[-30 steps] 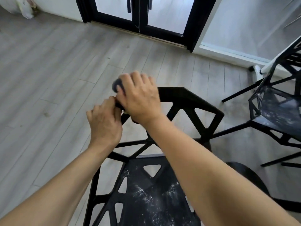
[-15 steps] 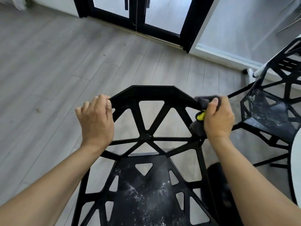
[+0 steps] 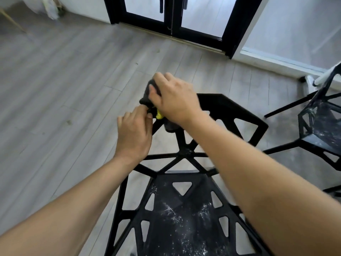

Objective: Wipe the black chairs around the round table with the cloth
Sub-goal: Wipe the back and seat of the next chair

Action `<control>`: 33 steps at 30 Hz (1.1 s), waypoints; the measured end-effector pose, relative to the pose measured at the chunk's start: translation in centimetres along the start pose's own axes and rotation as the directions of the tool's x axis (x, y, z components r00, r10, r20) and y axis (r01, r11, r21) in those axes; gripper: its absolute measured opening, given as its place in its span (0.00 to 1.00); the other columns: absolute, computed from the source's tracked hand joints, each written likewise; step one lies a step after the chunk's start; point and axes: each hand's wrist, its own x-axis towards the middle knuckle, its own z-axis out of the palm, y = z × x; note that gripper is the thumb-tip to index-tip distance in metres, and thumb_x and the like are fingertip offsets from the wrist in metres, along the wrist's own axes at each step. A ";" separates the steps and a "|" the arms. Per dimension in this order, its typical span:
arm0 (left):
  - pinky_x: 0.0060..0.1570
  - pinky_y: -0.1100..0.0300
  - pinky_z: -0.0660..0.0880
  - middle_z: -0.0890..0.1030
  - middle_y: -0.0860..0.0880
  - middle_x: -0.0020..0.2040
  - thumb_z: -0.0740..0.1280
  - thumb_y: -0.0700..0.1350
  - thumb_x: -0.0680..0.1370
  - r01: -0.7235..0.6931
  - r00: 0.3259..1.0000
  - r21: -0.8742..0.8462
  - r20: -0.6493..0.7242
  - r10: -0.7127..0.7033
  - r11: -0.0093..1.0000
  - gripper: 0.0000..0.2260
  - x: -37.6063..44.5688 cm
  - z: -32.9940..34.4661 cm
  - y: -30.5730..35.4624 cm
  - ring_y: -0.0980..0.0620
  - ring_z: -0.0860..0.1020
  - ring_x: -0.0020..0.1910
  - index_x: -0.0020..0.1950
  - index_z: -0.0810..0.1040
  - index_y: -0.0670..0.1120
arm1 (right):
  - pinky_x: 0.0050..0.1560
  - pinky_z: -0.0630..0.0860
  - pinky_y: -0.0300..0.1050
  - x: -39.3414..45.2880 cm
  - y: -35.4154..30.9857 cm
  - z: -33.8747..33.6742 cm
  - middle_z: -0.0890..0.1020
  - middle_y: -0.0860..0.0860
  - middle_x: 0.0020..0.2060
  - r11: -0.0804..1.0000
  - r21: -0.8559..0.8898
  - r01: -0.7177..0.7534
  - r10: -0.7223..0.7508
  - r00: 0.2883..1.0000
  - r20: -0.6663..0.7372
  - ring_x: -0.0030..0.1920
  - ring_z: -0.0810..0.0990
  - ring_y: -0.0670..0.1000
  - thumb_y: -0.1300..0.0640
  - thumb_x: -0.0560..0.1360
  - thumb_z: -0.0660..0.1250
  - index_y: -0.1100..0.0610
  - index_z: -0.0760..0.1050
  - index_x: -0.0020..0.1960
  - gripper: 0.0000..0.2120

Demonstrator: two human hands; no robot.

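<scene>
A black chair [image 3: 186, 215] with a cut-out triangle frame stands right below me, its seat speckled with white dust. My right hand [image 3: 175, 100] is closed on a dark grey cloth [image 3: 147, 95] with a yellow tag and presses it on the left end of the backrest's top rail. My left hand [image 3: 134, 133] grips the same left corner of the backrest just below the cloth, its fingers touching the cloth. My right forearm crosses over the backrest and hides part of the rail.
A second black chair [image 3: 321, 126], also dusty, stands at the right edge. Black-framed glass doors [image 3: 171, 21] close off the far side. Grey plank floor [image 3: 64, 89] spreads out to the left. A white bag [image 3: 46, 6] lies in the far left corner.
My right hand has swept the cloth along the top rail from the right corner back to the left corner. My left hand has kept its grip on the left corner.
</scene>
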 end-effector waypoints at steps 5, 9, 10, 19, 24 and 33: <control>0.50 0.55 0.70 0.80 0.53 0.47 0.53 0.50 0.86 0.281 0.957 -0.210 0.139 -0.256 0.937 0.13 -6.4 -0.6 -4.9 0.50 0.77 0.48 0.52 0.76 0.49 | 0.40 0.68 0.46 -1.3 4.3 -2.1 0.78 0.52 0.48 0.998 0.034 -0.045 0.045 0.999 -0.001 0.43 0.77 0.54 0.45 0.82 0.56 0.55 0.74 0.58 0.16; 0.60 0.55 0.71 0.78 0.55 0.62 0.56 0.60 0.83 0.547 0.807 -0.259 0.417 -0.419 0.796 0.16 -13.9 1.9 -7.7 0.55 0.75 0.62 0.67 0.73 0.57 | 0.44 0.66 0.47 -1.9 7.3 -3.0 0.77 0.49 0.46 0.958 -0.019 -0.285 0.283 0.956 -0.078 0.44 0.74 0.53 0.44 0.81 0.55 0.54 0.73 0.56 0.16; 0.63 0.54 0.71 0.76 0.55 0.65 0.56 0.61 0.82 0.586 0.777 -0.267 0.453 -0.437 0.765 0.18 -14.5 2.8 -7.7 0.54 0.74 0.65 0.70 0.70 0.57 | 0.45 0.65 0.47 -1.8 7.6 -3.1 0.77 0.49 0.45 0.947 -0.032 -0.318 0.315 0.945 -0.083 0.43 0.73 0.52 0.44 0.81 0.54 0.54 0.73 0.55 0.16; 0.55 0.61 0.69 0.79 0.60 0.56 0.51 0.56 0.86 0.359 0.895 -0.464 0.418 -0.157 0.810 0.15 -4.6 3.7 -3.4 0.62 0.76 0.55 0.66 0.74 0.55 | 0.45 0.65 0.46 -1.3 7.1 -2.8 0.78 0.50 0.39 0.924 -0.015 -0.383 0.379 0.917 -0.123 0.40 0.74 0.54 0.45 0.81 0.54 0.56 0.74 0.51 0.17; 0.43 0.55 0.71 0.77 0.59 0.37 0.55 0.54 0.86 0.357 0.909 -0.492 0.378 -0.175 0.794 0.12 -3.1 4.4 -3.7 0.57 0.75 0.39 0.53 0.77 0.56 | 0.46 0.72 0.54 -2.9 3.6 -0.1 0.80 0.56 0.46 0.997 -0.075 -0.027 0.014 0.985 -0.173 0.44 0.77 0.58 0.49 0.81 0.61 0.58 0.78 0.54 0.14; 0.45 0.63 0.71 0.80 0.57 0.44 0.55 0.43 0.86 0.344 0.921 -0.518 0.349 -0.173 0.783 0.10 -4.0 4.9 -4.2 0.65 0.77 0.43 0.55 0.75 0.48 | 0.64 0.72 0.58 -5.3 0.2 5.0 0.77 0.56 0.62 0.881 -0.202 0.429 -0.465 0.864 -0.194 0.60 0.80 0.60 0.55 0.79 0.66 0.52 0.80 0.66 0.16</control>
